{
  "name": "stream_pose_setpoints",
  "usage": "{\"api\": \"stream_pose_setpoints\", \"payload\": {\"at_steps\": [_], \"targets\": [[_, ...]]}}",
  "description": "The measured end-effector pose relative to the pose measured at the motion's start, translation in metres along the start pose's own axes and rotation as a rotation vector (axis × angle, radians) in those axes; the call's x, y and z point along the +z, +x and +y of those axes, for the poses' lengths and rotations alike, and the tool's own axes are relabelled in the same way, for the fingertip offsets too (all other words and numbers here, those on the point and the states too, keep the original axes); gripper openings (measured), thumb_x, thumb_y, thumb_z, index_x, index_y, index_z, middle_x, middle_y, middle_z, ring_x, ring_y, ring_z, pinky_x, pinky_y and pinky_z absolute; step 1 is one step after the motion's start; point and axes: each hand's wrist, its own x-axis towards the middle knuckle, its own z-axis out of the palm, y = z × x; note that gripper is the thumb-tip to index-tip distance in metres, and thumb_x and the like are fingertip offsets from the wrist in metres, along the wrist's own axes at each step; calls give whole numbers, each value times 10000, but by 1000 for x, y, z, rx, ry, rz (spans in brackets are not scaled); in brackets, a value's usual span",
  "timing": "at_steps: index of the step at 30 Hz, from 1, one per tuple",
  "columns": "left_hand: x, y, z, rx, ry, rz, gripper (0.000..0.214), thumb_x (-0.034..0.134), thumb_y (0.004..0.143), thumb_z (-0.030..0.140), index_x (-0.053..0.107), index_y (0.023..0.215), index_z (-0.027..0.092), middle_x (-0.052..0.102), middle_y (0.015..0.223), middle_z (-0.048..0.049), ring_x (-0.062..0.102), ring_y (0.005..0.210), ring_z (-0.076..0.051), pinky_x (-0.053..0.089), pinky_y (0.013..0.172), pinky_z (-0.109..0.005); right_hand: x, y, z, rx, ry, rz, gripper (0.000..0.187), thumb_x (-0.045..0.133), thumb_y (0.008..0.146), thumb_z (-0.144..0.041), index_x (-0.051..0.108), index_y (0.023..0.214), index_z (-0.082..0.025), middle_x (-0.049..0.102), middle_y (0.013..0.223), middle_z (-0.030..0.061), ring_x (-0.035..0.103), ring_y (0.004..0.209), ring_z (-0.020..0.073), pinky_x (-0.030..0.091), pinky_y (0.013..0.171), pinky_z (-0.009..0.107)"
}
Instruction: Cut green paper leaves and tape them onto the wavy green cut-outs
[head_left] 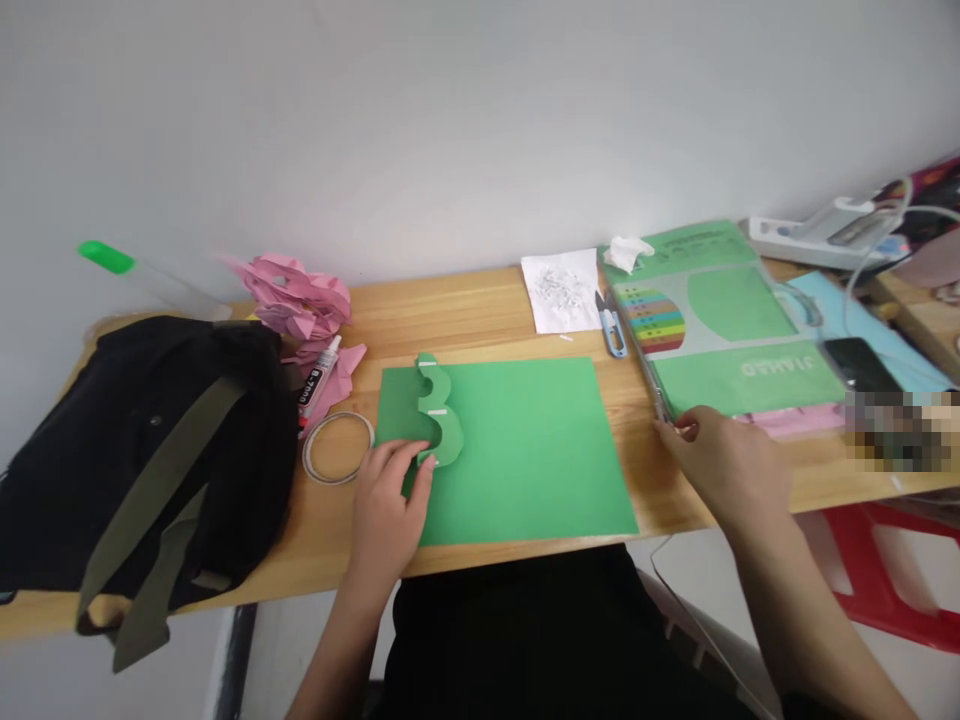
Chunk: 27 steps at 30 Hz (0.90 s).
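Left hand [391, 492] touches the lower end of the curved cutout [451, 437] on the sheet [525, 450]. Right hand [729, 462] grips a metal tool [660, 402] beside the folder [724, 385]. Tape roll [307, 452] lies left of the sheet.

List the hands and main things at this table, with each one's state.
Green sheet, flat
Green cutout, on the sheet
Left hand, touching the cutout
Right hand, fingers bent, grip unclear
Tape roll, lying flat
Snips, unheld
White paper, strewn with scraps
Pink paper, crumpled
Glue tube, unheld
Phone, screen dark
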Motion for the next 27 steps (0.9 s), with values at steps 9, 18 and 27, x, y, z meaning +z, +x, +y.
{"api": "stream_pose_setpoints", "payload": {"at_steps": [9,18,27], "targets": [[0,-3,-16,230,135,-3,262,610,850,378,648,1022,183,636,964,-85,590,917,-249,469,830,-390,14,-2,1,35,96,66,185,539,823,-347,608,852,-177,717,915,121,634,788,282,339,570,311],[3,2,-20,303,132,76,211,617,853,339,658,979,174,648,904,-68,606,851,-221,502,775,-368,13,-9,-2,41,184,79,210,546,808,-299,598,974,-181,731,907,93,649,856,308,365,613,334],[4,2,-23,297,138,62,224,608,857,363,651,984,184,643,914,-69,598,862,-219,506,784,-379,21,-12,7,-9,249,94,146,569,716,-330,586,799,-211,703,746,58,629,681,243,370,552,306]]}}
